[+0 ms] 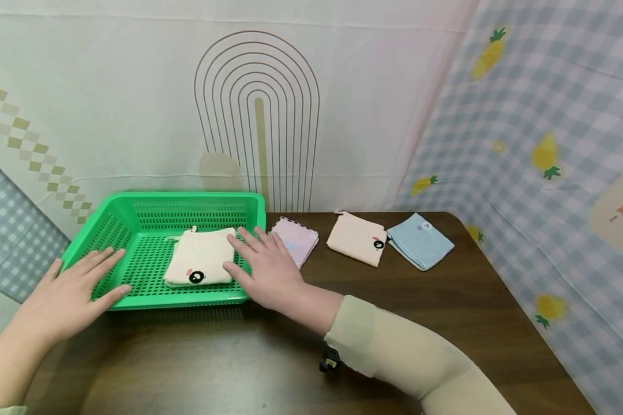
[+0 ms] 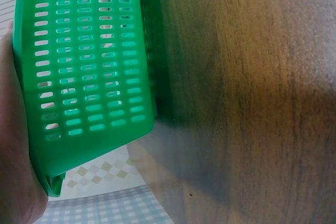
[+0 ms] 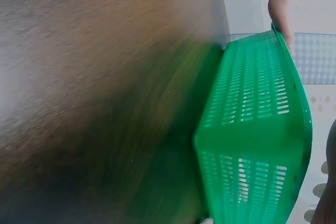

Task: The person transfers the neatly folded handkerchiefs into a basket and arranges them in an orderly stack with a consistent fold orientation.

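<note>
A green slotted basket stands on the table, with a folded cream washcloth lying inside it, a black eye motif on its front edge. My left hand is at the basket's left front corner, fingers extended and spread over the rim. Its edge shows against the rim in the left wrist view. Over the right side of the basket, my right hand reaches with straight, spread fingers, holding nothing. Whether it touches the rim or the cloth I cannot tell. Only a dark sliver of the right hand shows in the right wrist view.
Right of the basket lie a folded lilac cloth, partly behind my right hand, a second cream cloth and a light blue cloth. A patterned curtain hangs behind the dark wooden table; checked fabric hangs at the right.
</note>
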The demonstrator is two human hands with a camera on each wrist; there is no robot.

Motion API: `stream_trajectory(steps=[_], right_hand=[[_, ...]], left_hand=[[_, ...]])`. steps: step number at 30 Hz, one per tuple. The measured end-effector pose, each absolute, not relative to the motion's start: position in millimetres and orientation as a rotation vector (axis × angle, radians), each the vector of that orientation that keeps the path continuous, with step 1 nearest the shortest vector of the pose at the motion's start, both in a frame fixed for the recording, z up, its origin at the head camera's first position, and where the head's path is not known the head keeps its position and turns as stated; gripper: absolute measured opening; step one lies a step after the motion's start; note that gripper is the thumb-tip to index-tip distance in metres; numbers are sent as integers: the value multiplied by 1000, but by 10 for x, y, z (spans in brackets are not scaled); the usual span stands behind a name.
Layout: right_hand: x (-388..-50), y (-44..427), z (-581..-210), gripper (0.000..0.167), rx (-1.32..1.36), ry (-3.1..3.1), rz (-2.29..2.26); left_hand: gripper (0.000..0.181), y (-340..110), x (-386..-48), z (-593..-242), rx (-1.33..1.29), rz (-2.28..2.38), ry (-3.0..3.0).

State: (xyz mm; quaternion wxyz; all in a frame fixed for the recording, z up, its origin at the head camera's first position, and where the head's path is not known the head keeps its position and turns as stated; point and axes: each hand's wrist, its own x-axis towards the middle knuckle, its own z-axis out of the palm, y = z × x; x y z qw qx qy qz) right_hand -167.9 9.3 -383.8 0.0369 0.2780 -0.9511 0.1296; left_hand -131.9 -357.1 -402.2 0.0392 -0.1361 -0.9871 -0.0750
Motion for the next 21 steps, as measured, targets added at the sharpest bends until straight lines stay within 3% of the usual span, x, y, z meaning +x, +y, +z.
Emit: stream_trajectory(steps=[21], right_hand=[[-1656,655,-4076,64,782,-2919,478]], left_hand=[[83,-3582,-1341,-4038,-439,-221,-3014]])
